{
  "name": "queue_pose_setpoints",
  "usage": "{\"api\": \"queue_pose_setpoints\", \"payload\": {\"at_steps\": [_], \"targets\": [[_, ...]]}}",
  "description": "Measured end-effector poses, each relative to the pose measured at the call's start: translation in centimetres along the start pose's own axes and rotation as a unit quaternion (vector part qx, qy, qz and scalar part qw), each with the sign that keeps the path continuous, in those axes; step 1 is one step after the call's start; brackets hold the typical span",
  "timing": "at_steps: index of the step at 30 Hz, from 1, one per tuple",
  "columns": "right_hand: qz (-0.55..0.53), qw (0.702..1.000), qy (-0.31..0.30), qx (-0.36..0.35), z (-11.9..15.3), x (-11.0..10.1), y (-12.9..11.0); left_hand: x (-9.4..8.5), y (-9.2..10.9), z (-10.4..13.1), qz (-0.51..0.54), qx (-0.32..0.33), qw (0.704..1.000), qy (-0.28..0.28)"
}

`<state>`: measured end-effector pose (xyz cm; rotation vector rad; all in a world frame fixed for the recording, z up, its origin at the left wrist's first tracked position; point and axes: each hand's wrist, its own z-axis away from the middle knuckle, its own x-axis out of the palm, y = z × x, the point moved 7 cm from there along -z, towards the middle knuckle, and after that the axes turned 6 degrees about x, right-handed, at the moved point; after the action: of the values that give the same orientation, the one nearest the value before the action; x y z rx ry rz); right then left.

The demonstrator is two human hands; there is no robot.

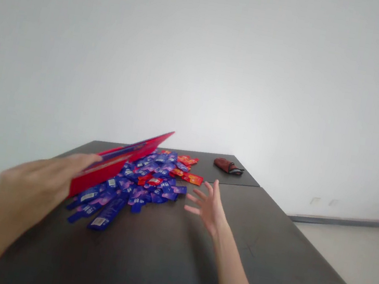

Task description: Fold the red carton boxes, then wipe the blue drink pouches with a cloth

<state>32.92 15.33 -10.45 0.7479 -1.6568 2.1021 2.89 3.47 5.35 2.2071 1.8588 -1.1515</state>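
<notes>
left hand (40, 177) grips red box (96, 180), centre-left | blue packets (138, 195), mid-frame, left of spread, released right hand (210, 209) | white packet lettering unreadable

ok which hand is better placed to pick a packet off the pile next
Probably the right hand: it looks empty, fingers spread, just beside the right edge of the packet pile. The left hand is taken up holding a tilted red item.
</notes>
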Motion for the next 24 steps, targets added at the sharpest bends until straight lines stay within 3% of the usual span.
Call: {"api": "queue_pose_setpoints", "payload": {"at_steps": [3, 5, 8, 11, 13, 15, 17, 18, 20, 22, 24], "targets": [[-0.045, 0.999, -0.019, 0.002, -0.4, 1.0, -3.0, 0.0, 6.0, -0.9, -0.011, 0.159, 0.986, 0.049], [-0.041, 0.999, 0.004, 0.01, -0.9, 0.4, -4.1, 0.1, 8.8, -0.7, 0.059, 0.197, 0.975, 0.083], [-0.016, 0.999, 0.045, 0.019, -1.4, -2.0, -4.6, 1.1, 11.2, -0.3, 0.245, 0.143, 0.957, 0.06], [-0.016, 0.996, 0.088, 0.01, -1.2, -5.5, -4.3, 4.1, 12.9, 0.5, 0.446, 0.043, 0.892, -0.061], [-0.033, 0.993, 0.114, -0.019, -0.6, -7.7, -4.0, 5.9, 14.0, 1.1, 0.501, 0.024, 0.857, -0.12], [-0.061, 0.988, 0.126, -0.067, 0.5, -9.5, -4.0, 7.1, 14.9, 1.4, 0.504, 0.057, 0.85, -0.139], [-0.092, 0.979, 0.132, -0.123, 1.8, -10.9, -4.2, 8.4, 14.7, 1.4, 0.488, 0.062, 0.862, -0.12], [-0.106, 0.973, 0.136, -0.151, 2.5, -11.5, -4.3, 9.1, 14.0, 1.4, 0.482, 0.035, 0.87, -0.096], [-0.131, 0.96, 0.148, -0.2, 4.0, -12.6, -4.7, 10.5, 11.7, 1.5, 0.479, -0.08, 0.874, -0.024], [-0.148, 0.948, 0.16, -0.233, 5.2, -13.7, -5.0, 12.2, 9.3, 2.2, 0.501, -0.222, 0.835, 0.048], [-0.158, 0.94, 0.17, -0.25, 6.1, -14.7, -4.9, 14.4, 7.9, 3.4, 0.566, -0.348, 0.743, 0.086]]}}
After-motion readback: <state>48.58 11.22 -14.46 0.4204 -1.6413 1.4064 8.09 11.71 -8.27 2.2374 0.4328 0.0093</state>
